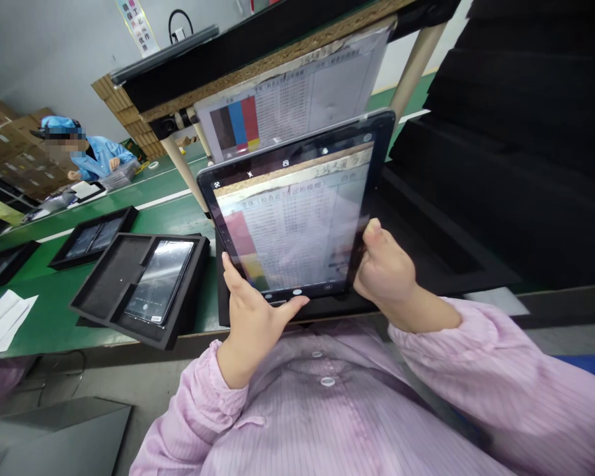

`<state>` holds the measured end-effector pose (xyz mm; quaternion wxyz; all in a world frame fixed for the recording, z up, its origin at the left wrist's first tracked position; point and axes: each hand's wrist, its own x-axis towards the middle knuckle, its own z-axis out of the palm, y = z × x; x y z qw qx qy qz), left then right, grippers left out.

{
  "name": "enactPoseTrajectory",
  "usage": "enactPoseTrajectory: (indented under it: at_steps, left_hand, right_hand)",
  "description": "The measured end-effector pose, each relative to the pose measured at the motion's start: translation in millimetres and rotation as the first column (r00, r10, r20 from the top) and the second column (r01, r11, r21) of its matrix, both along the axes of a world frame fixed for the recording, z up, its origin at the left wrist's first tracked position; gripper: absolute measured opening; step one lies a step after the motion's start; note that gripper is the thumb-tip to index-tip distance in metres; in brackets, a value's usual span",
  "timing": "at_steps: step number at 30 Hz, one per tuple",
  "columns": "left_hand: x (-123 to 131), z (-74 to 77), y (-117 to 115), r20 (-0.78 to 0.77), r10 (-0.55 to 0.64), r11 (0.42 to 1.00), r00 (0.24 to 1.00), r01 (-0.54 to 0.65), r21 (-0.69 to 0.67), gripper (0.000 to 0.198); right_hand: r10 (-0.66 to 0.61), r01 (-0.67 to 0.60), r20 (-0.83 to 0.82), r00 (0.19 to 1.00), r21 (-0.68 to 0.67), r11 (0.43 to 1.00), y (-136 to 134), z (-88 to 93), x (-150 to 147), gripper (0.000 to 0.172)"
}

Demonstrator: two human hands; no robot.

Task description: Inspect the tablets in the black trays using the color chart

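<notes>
A black-framed tablet [297,218] is held up in front of me, tilted, its screen lit with a camera view of the printed sheet behind it. My left hand [255,317] grips its lower left corner, the thumb along the bottom edge by the shutter button. Around the right edge closes my right hand [387,271], its thumb bent near the side. Beyond the tablet, the printed sheet [327,86] with colour blocks and text hangs under a shelf. To the left, a black foam tray [109,277] holds another tablet [161,281] in one compartment.
More black trays [96,235] lie along the green bench [44,281] beside white papers [4,324]. A tall stack of black trays [515,145] stands at right. Across the bench a co-worker in blue [96,155] handles items. A shelf [258,59] on posts rises ahead.
</notes>
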<state>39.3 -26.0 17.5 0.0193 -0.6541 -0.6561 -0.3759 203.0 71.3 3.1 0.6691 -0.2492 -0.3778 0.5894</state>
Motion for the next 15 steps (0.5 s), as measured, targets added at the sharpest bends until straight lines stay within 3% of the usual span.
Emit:
enactPoseTrajectory:
  at_steps: [2, 5, 8, 11, 15]
  left_hand:
    - [-4.1, 0.4, -1.9, 0.07, -0.058, 0.998, 0.996, 0.058, 0.001, 0.124]
    - [-12.2, 2.1, -0.7, 0.303, -0.193, 0.978, 0.933, 0.159, 0.133, 0.077]
    - [-18.3, 11.6, 8.4, 0.641, -0.276, 0.957, 0.716, 0.145, 0.25, 0.045]
    - [-19.2, 31.3, 20.7, 0.825, -0.266, 0.964, 0.498, 0.129, 0.233, 0.035]
    - [-11.3, 55.6, 31.2, 0.904, -0.19, 0.982, 0.383, 0.087, 0.17, 0.043]
  right_hand:
    - [-0.005, 0.005, 0.019, 1.0, 0.007, 1.0, 0.3, 0.2, 0.7, 0.057]
    - [-0.014, 0.012, 0.057, 0.998, 0.035, 0.999, 1.1, -1.1, 2.8, 0.059]
    - [-0.011, 0.004, 0.095, 0.995, 0.073, 0.997, 0.8, 3.7, 6.7, 0.054]
    - [0.018, -0.031, 0.104, 0.994, 0.123, 0.992, -1.2, 21.4, 14.4, 0.046]
    - [-0.018, -0.065, 0.22, 0.975, 0.363, 0.93, -3.5, 55.3, 35.1, 0.05]
